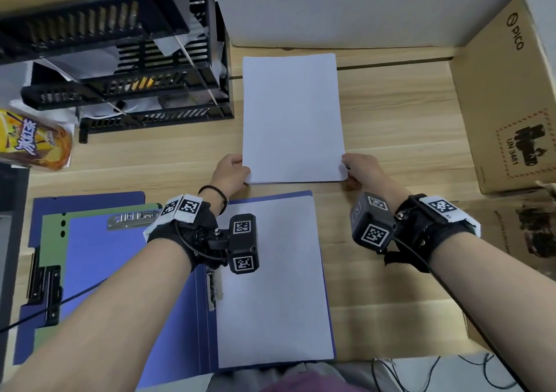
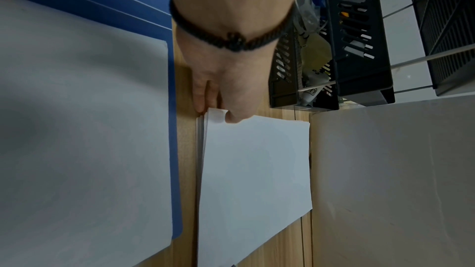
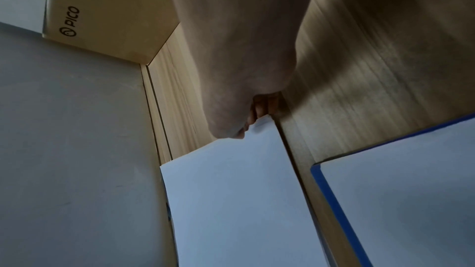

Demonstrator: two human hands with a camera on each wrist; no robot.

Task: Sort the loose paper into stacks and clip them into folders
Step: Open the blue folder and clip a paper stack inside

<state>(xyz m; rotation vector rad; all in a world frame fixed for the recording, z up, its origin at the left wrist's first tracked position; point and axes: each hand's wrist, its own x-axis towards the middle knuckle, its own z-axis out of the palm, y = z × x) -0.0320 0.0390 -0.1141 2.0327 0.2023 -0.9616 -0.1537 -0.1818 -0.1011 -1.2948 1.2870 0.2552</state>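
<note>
Paper stack [image 1: 293,118] sits flat on the wooden desk [image 1: 400,115], middle of it, long edge running away from the person, far end near the white board [image 1: 346,6] at the back. Left wrist view shows several sheets, edges fanned slightly at the near left corner.

Left hand [image 1: 230,172] pinches the near left corner: thumb on top, fingers [image 2: 205,96] curled under the edge. Right hand [image 1: 361,169] grips the near right corner, thumb on top; fingers mostly hidden under the sheet in the right wrist view.

Just below the stack, apart from it by a strip of bare desk: open blue folder [image 1: 192,316] with a second stack of white sheets [image 1: 270,286] lying on its right half, metal clip [image 1: 215,289] at the sheets' left edge. Left of that, a green folder [image 1: 51,241] on another blue one, each with a clip.

Black tiered tray rack [image 1: 129,69] at far left, snack packet [image 1: 33,142] beside it. Cardboard PICO box [image 1: 508,90] at right.
</note>
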